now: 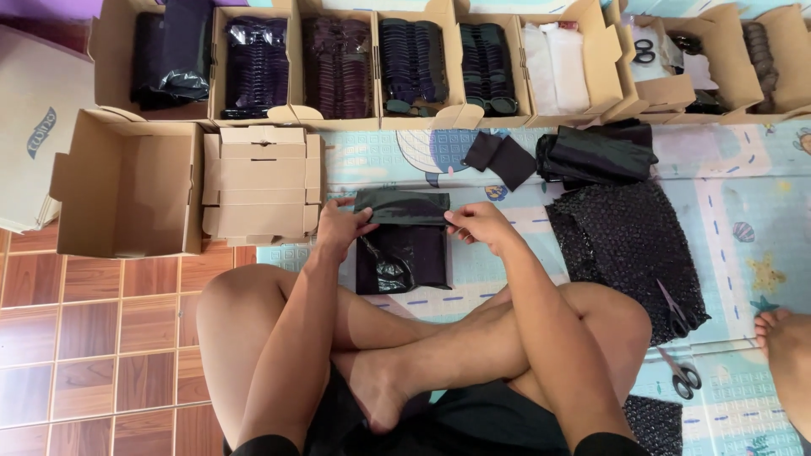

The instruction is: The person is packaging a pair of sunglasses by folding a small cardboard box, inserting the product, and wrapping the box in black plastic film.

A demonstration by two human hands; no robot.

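Black plastic mailer bag (pixel 403 249) on the play mat (pixel 743 194): left hand (pixel 338 226) and right hand (pixel 477 224) pinch opposite ends of its folded top flap, whose long axis runs left–right between them.

Scene is lit evenly by soft, bright daylight-type light; no hard shadows are cast, only faint shade under the legs. Glare is seen on the glossy black bag (pixel 402 249) and on plastic wrap in the top-left box (pixel 173 55). Focus is sharp throughout. Slight wide-angle bending is noticed at the frame edges.
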